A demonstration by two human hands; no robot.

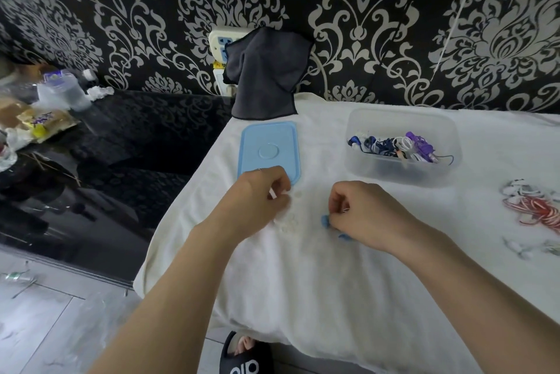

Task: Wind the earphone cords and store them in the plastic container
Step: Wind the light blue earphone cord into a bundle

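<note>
We see both hands curled over the white cloth-covered table. The left hand pinches a thin white earphone cord, whose loose loops lie blurred on the cloth just beneath it. The right hand pinches a small blue earpiece. The two hands are near each other but apart. Behind them stands the clear rectangular plastic container, holding wound blue, white and purple earphones; the flat light-blue lid lies beside it.
</note>
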